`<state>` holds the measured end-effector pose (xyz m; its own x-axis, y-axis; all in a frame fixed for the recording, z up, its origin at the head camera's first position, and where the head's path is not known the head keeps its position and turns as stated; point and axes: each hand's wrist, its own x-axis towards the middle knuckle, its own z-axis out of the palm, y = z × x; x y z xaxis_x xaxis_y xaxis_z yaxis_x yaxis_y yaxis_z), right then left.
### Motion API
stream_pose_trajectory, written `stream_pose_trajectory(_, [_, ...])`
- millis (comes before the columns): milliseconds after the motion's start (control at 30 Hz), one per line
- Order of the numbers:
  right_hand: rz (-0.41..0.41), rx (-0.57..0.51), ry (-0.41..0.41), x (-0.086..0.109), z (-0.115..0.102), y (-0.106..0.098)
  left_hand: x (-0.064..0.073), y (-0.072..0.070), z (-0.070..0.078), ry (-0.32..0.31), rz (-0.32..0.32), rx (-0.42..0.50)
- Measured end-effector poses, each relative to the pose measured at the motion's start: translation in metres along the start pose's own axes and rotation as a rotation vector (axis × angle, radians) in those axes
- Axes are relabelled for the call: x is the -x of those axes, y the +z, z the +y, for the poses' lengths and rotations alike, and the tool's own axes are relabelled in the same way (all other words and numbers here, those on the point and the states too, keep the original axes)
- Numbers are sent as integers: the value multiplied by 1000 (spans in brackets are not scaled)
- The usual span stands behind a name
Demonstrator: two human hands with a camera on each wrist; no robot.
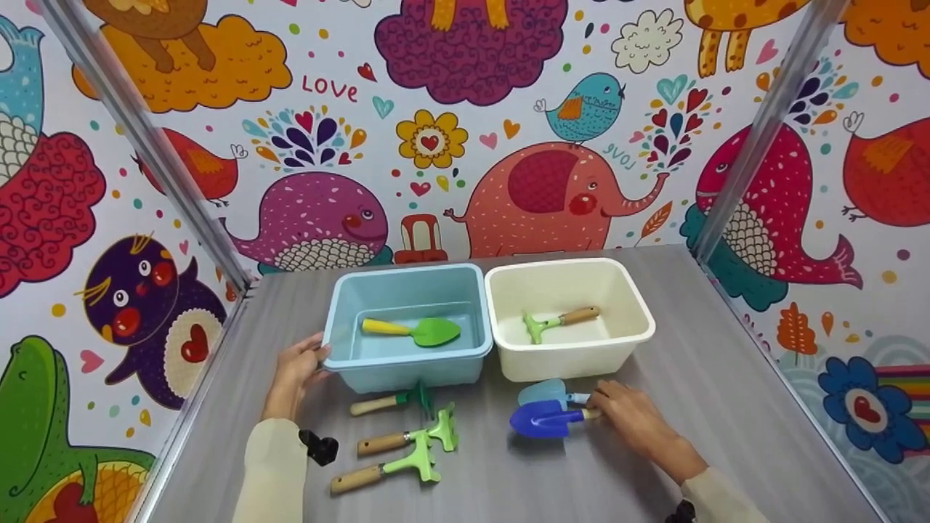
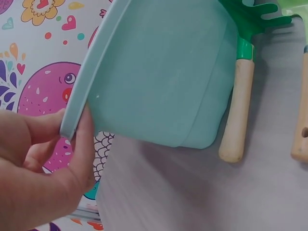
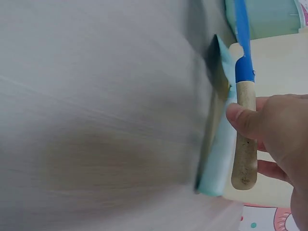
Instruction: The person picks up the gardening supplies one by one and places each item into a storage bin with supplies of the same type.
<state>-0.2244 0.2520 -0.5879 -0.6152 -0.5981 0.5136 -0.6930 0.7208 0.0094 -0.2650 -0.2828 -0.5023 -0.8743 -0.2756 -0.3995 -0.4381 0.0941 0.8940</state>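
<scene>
My left hand pinches the left rim of the light blue basin, thumb and fingers on either side of the edge in the left wrist view. Inside that basin lies a green trowel with a yellow handle. My right hand grips the wooden handle of a dark blue trowel, held above the table. Just behind it, close to my fingers, a light blue trowel lies on the table. The cream basin stands beyond my right hand, holding a light green rake with a wooden handle.
In front of the light blue basin lie a dark green hand fork and two light green rakes, one nearer and one farther. Both basins stand side by side. Printed panels with metal posts border the grey table.
</scene>
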Motion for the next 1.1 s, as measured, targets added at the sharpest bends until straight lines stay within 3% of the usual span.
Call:
stream_pose_trajectory(200, [12,35,-24,-11,2,-5,2,0,-1,27,-3,-54])
stream_pose_trajectory(433, [7,45,-37,-26,0,-10,4,-3,2,24,-3,-55])
stream_pose_trajectory(633, [69,35,-63,-36,-1,-11,5,-5,3,27,-1,-52])
stream_pose_trajectory(1100, [121,43,-126,-50,-7,-19,4,-2,4,14,-22,-38])
